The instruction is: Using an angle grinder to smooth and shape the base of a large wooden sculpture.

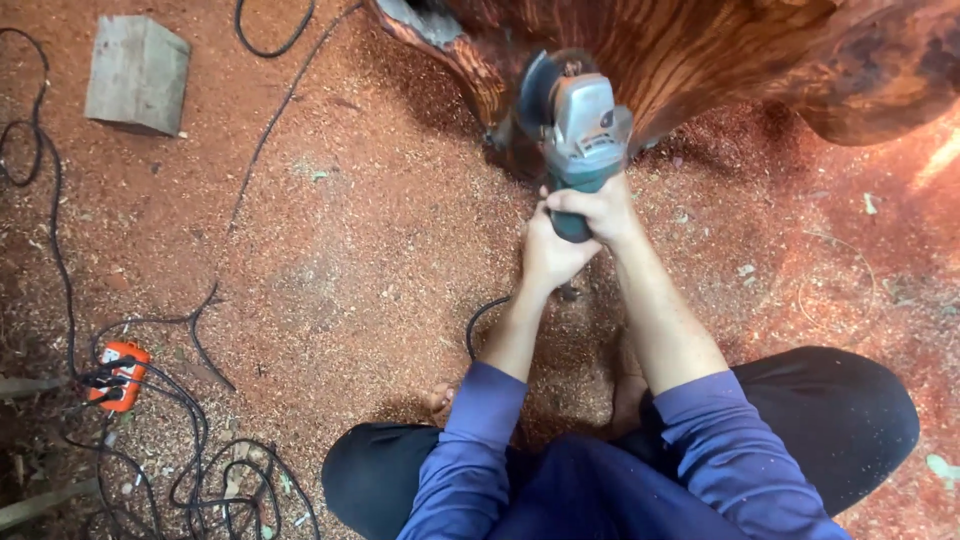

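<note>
I crouch on the sawdust floor [330, 260] with both hands stacked on the angle grinder [580, 140], upper centre of the frame. My right hand [598, 210] wraps its fingers clamped over the teal body; my left hand [548, 255] grips tight just below, steadying it. The disc end presses against the carved red wood [720, 60] above, so I brace with two hands for control. Cables [200, 320] trail left toward an orange socket block [118, 372].
</note>
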